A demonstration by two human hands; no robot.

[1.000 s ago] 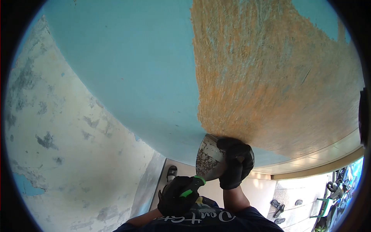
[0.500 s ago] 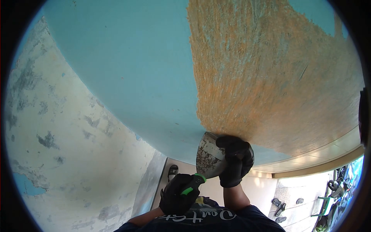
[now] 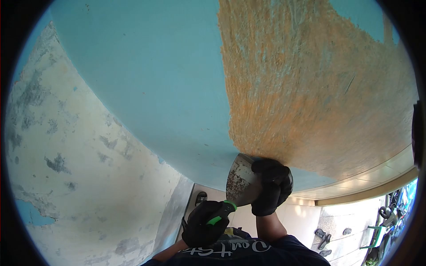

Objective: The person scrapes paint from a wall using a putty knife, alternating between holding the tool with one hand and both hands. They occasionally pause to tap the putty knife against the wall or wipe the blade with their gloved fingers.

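A wide scraper (image 3: 241,179) with a stained metal blade is held low in front of my body. My left hand (image 3: 205,224), in a black glove, wraps round its black and green handle. The black-gloved right hand (image 3: 272,186) has its fingers curled at the blade's right side; what they grip, if anything, is hidden. Beyond the blade is a wall with smooth blue paint (image 3: 151,80) on the left and a scraped, orange-brown patch (image 3: 284,88) on the right. The blade's top corner is close to the patch's lower left edge.
A pale wall (image 3: 88,177) with grey patches meets the blue wall at the left. Below are a tiled floor (image 3: 301,217), a dark shoe (image 3: 201,197) and sandals (image 3: 325,240). A green-framed object (image 3: 377,237) and a motorbike (image 3: 389,215) stand at the lower right.
The view has shifted slightly, so the walls and floor sit a little lower and further right. Both hands and the scraper hold nearly the same pose.
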